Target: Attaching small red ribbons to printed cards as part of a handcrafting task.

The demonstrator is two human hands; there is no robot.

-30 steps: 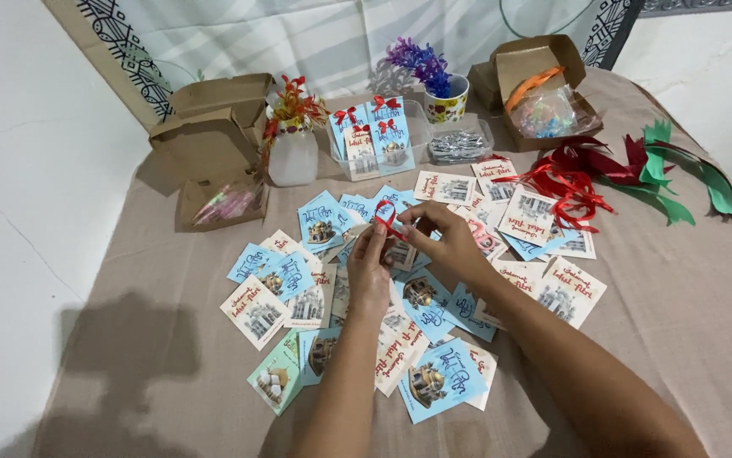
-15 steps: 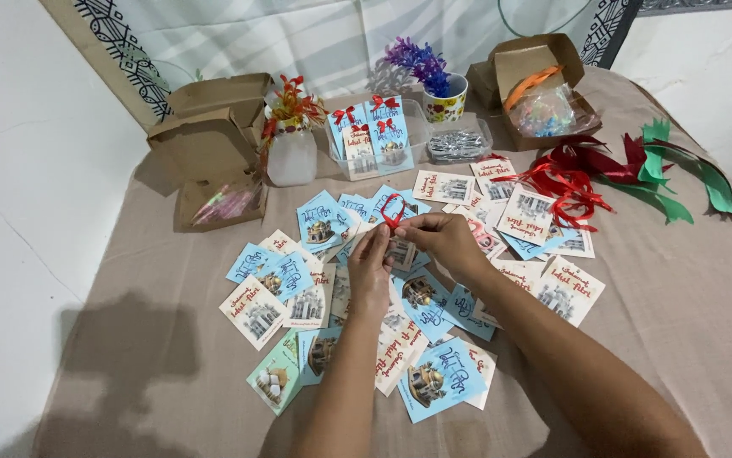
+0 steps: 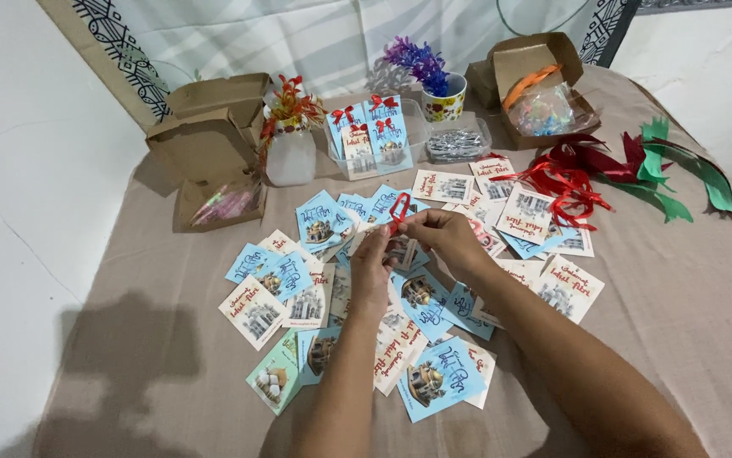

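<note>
Pinching a red ribbon loop (image 3: 399, 209) between both hands, left hand (image 3: 372, 263) and right hand (image 3: 445, 239) fingers closed on it, just above the scattered cards (image 3: 421, 297) mid-bench (image 3: 688, 288), near the red ribbon pile (image 3: 565, 182).

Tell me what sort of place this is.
Probably a home craft table rather than a workshop: a cloth-covered table against a wall, strewn with printed cards, loose red ribbons and open cardboard boxes. Both hands, left hand and right hand, pinch a red ribbon loop.
</note>
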